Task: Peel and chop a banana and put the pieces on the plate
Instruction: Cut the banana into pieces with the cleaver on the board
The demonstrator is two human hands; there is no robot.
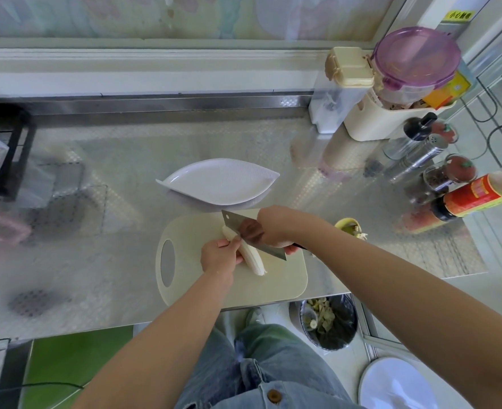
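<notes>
here, steel counter [125,160], cutting board [273,284]; left hand [218,256] holds banana [254,261], right hand [276,225] grips cleaver [243,228].

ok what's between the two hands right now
Head view: the cleaver and the middle of the peeled banana lie between the left hand and the right hand.

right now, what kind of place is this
Probably a home kitchen: a steel counter, a cutting board with a peeled banana under a cleaver, and a sauce bottle at the right.
</notes>
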